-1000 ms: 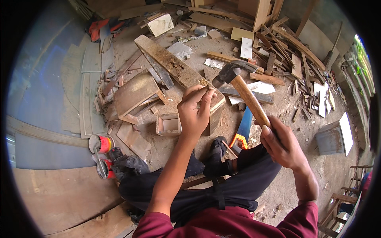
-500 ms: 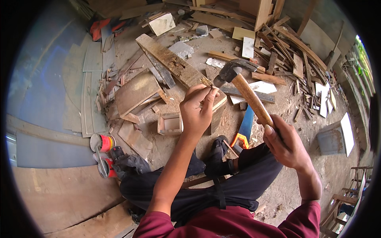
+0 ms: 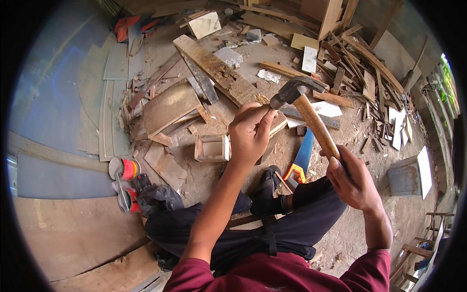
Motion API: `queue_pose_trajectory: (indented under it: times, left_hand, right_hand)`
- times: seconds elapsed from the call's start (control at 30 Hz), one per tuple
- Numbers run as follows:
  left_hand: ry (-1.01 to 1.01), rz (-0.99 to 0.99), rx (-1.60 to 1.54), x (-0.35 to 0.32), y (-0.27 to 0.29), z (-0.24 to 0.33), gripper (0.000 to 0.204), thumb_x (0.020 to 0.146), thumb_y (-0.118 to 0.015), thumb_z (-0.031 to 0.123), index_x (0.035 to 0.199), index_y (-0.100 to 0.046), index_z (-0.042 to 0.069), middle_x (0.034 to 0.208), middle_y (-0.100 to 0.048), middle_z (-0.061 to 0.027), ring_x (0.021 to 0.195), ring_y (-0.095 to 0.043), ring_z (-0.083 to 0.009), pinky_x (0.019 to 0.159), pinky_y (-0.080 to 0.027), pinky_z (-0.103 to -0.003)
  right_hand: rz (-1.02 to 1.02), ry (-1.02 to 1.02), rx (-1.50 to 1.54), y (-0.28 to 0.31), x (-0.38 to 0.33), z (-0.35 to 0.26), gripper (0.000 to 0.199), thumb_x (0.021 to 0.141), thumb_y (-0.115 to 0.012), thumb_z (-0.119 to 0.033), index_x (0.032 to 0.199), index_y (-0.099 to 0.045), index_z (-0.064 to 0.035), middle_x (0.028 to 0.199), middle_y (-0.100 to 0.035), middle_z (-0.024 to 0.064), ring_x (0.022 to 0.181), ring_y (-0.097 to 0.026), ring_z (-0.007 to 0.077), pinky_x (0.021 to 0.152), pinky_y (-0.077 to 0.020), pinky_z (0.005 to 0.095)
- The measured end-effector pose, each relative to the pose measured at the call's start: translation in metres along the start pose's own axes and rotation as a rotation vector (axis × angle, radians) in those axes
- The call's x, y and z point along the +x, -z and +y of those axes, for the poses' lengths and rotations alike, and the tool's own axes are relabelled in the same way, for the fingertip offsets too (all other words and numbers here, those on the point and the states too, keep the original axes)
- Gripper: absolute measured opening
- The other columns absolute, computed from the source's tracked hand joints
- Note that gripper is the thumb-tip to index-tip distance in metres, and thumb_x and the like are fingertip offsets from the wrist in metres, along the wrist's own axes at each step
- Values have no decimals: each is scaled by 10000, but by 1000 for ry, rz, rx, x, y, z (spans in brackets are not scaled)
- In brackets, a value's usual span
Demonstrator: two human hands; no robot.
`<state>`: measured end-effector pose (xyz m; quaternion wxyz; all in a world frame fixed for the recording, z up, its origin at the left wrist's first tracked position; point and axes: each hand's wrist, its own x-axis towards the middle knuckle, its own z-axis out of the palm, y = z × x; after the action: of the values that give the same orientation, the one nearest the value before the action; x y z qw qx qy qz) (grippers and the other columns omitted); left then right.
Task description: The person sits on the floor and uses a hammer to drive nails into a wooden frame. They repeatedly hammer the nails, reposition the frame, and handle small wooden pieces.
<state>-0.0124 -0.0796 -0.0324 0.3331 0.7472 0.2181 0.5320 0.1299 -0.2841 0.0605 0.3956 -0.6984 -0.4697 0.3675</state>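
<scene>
My left hand [image 3: 250,131] is pinched at the fingertips around a nail, mostly hidden by the fingers. It is above the near end of a thick, worn wooden beam [image 3: 214,68]. My right hand [image 3: 354,177] grips the wooden handle of a claw hammer [image 3: 316,124]. The hammer's dark striking face is right at my left fingertips; whether it touches the nail I cannot tell. Beneath the hands, a blue-bladed handsaw [image 3: 304,148] with an orange and yellow handle lies beside my foot. A small open wooden box [image 3: 212,148] sits to the left of the beam's near end.
Scrap wood [image 3: 340,78] is heaped at the far right. A tilted board [image 3: 170,109] lies left of the beam. Paint cans [image 3: 127,170] and a black plastic bag [image 3: 163,199] are beside my left leg. A grey bin [image 3: 406,175] stands at the right.
The hammer head has come slightly down onto my left fingertips. The view has shifted slightly, so the beam and box appear a little farther right. Both hands keep their grips.
</scene>
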Motion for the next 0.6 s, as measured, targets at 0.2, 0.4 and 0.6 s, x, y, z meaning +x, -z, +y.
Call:
queue_pose_trajectory:
  times: [0.2, 0.4, 0.6]
  left_hand:
    - [-66, 39, 21, -2, -2, -7, 126, 926, -678, 107, 913, -742, -1, 846, -689, -90, 823, -634, -179, 716, -499, -313]
    - [-99, 10, 65, 1, 0, -9, 122, 917, -687, 102, 908, -742, -6, 857, -701, -93, 835, -650, -182, 706, -513, -304]
    - [-131, 35, 77, 0, 0, -9, 108, 906, -694, 83, 916, -742, -13, 850, -717, -102, 829, -654, -201, 700, -516, -315]
  right_hand:
    - [-30, -38, -92, 13, 2, -18, 342, 1040, -499, -277, 1242, -550, -5, 656, -543, 71, 574, -544, 161, 562, -437, 338]
    - [-6, 145, -269, 25, 9, -37, 357, 1069, -443, -284, 1210, -554, 24, 637, -443, -26, 534, -406, 61, 506, -346, 251]
    - [-99, 61, -461, 36, 7, -53, 363, 1059, -466, -313, 1203, -558, 6, 648, -446, -32, 528, -413, 58, 502, -355, 256]
